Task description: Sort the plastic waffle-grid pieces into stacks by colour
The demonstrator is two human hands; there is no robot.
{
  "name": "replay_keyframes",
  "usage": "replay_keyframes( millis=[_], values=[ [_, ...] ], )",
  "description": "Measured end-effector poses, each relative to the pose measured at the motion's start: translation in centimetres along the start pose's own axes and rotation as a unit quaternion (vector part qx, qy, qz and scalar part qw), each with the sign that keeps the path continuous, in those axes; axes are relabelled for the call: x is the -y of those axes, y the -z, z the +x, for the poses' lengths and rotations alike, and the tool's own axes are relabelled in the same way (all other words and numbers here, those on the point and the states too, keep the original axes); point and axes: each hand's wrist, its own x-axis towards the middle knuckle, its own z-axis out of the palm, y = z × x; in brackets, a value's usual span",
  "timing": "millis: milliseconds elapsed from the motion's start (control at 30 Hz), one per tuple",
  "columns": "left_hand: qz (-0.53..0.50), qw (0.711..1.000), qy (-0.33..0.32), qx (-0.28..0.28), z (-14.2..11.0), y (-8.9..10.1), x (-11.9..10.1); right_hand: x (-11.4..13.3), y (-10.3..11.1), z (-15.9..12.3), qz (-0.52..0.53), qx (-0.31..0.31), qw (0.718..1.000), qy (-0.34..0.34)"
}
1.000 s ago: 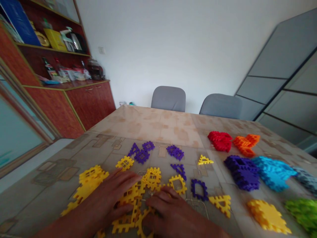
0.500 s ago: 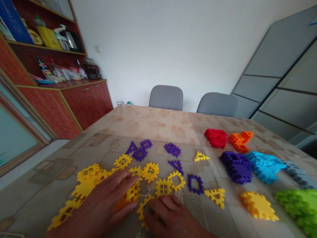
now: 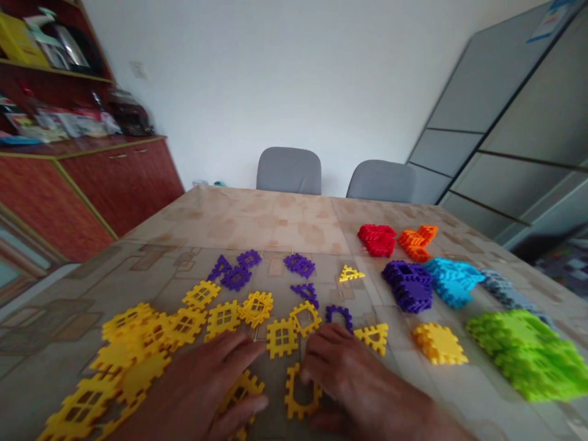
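Observation:
Yellow toothed building pieces (image 3: 245, 387) show between the thumb and fingers of my left hand (image 3: 197, 383), which is closed around them; the palm side is hidden. My right hand (image 3: 344, 367) has its fingers closed on the right side of a yellow window-frame piece (image 3: 291, 398) with an arched opening. That frame is low over or on the table; I cannot tell which. Beyond the hands are a yellow four-pane window piece (image 3: 274, 339) and another yellow open frame (image 3: 316, 317). A purple square frame (image 3: 340, 309) is just past my right hand, partly covered by it.
Overlapping yellow pieces (image 3: 138, 375) spread at left. Small purple pieces (image 3: 236, 278) lie farther back. At right sit stacks in red (image 3: 376, 239), orange (image 3: 416, 245), purple (image 3: 408, 285), blue (image 3: 452, 282), grey (image 3: 508, 291), yellow (image 3: 438, 343) and green (image 3: 523, 352).
The view has swung to the right. My right hand has moved right with the yellow frame piece. My left hand has shifted right and nearer, the yellow pieces moving with it.

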Motion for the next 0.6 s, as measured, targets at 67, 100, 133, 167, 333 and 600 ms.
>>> replay_keyframes(
  millis=[67, 100, 133, 167, 333, 600],
  values=[
    [-0.009, 1.000, -0.003, -0.001, -0.4, 0.6, 1.2, -0.3, 0.5, -0.5, 0.029, -0.002, 0.998, -0.058],
    [-0.012, 1.000, -0.008, 0.005, -0.7, 0.9, 1.7, -0.3, 0.4, -0.7, 0.038, -0.002, 0.996, -0.081],
    [-0.016, 1.000, -0.015, 0.015, -1.0, 1.2, 2.2, -0.3, 0.3, -0.8, 0.044, -0.001, 0.994, -0.098],
    [-0.022, 0.999, -0.026, 0.031, -1.2, 1.4, 2.5, -0.2, 0.0, -0.9, 0.048, 0.001, 0.993, -0.111],
    [-0.088, 0.980, -0.106, 0.144, -1.2, 2.1, 2.1, 1.0, -1.6, -0.6, 0.028, 0.001, 0.990, -0.141],
    [-0.061, 0.979, -0.046, 0.191, -0.3, 1.7, 0.2, 1.4, -1.8, 0.1, 0.033, 0.042, 0.988, -0.148]
  ],
)
